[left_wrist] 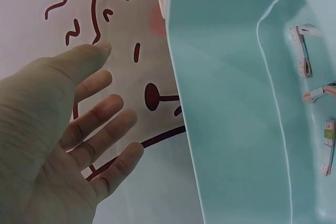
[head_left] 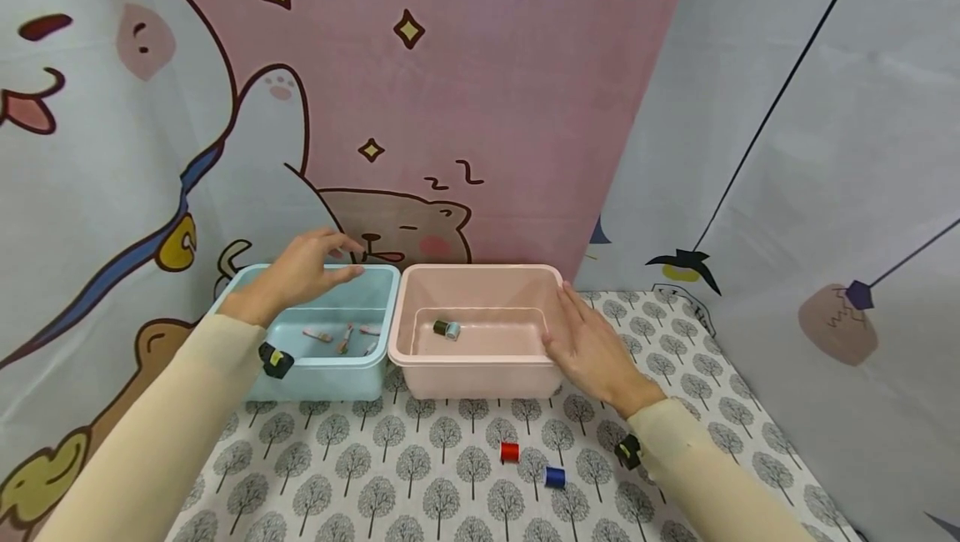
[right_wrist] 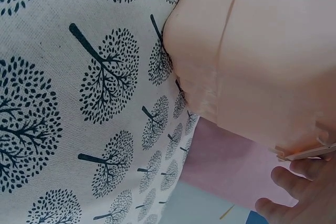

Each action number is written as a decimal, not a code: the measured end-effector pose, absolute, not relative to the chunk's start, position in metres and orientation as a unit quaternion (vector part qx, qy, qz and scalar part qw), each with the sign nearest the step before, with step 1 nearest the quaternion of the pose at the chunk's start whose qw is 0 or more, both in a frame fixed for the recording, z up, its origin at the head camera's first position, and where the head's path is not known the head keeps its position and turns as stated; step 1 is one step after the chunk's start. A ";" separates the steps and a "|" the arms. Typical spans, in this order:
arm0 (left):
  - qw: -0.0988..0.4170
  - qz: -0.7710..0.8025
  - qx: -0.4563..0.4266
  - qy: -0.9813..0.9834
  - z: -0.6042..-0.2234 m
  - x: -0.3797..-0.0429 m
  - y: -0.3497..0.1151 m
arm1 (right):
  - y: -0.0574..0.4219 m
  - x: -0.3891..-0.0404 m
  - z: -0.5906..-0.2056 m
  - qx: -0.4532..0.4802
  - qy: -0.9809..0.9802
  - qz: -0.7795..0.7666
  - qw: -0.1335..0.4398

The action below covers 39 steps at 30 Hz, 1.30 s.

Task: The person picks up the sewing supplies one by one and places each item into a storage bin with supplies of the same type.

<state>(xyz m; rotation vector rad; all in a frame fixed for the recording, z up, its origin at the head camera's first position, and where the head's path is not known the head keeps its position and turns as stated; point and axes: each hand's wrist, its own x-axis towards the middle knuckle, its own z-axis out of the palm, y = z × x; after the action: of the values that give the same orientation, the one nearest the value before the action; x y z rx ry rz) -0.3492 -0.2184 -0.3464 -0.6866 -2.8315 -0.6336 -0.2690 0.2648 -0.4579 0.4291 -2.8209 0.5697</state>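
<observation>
In the head view my left hand [head_left: 303, 268] hovers over the light blue plastic bin [head_left: 330, 363], fingers spread and nothing in them. The left wrist view has the same hand [left_wrist: 86, 124] beside the blue bin's wall, its fingers apart. Several rolled or folded tape measures [head_left: 344, 338] lie in that bin. At the right rim of the pink plastic bin [head_left: 480, 371], my right hand [head_left: 592, 350] holds on, thumb on the inner side and fingers along the outside. Inside the pink bin are a dark green thread spool [head_left: 439, 327] and a pale blue spool [head_left: 452, 331].
A red thread spool [head_left: 509, 452] and a blue thread spool [head_left: 555, 477] lie on the tree-patterned cloth [head_left: 412, 467] in front of the bins. The two bins stand side by side, close to a cartoon-printed curtain [head_left: 510, 108]. Another grey curtain [head_left: 825, 192] hangs on the right.
</observation>
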 end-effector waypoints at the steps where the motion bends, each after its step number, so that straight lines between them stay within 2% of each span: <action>1: 0.080 -0.212 -0.230 -0.946 -0.346 -0.348 -0.217 | 0.265 -0.269 -0.458 0.146 -0.963 0.197 0.116; 12: 0.082 -0.210 -0.252 -0.941 -0.354 -0.331 -0.207 | 0.269 -0.266 -0.459 0.146 -0.963 0.196 0.114; 20: 0.109 -0.190 -0.282 -0.934 -0.369 -0.301 -0.193 | 0.271 -0.265 -0.459 0.143 -0.964 0.192 0.118; 30: 0.177 -0.198 -0.337 -0.903 -0.387 -0.260 -0.169 | 0.270 -0.267 -0.456 0.152 -0.965 0.179 0.120; 39: 0.216 -0.185 -0.361 -0.888 -0.399 -0.251 -0.145 | 0.269 -0.265 -0.452 0.128 -0.969 0.182 0.107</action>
<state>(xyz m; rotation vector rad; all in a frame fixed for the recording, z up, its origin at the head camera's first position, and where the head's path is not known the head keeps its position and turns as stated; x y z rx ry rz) -0.2511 -0.1451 -0.3989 -1.0002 -2.4613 -0.5121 -0.2648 0.2690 -0.4521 0.3782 -2.8524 0.5365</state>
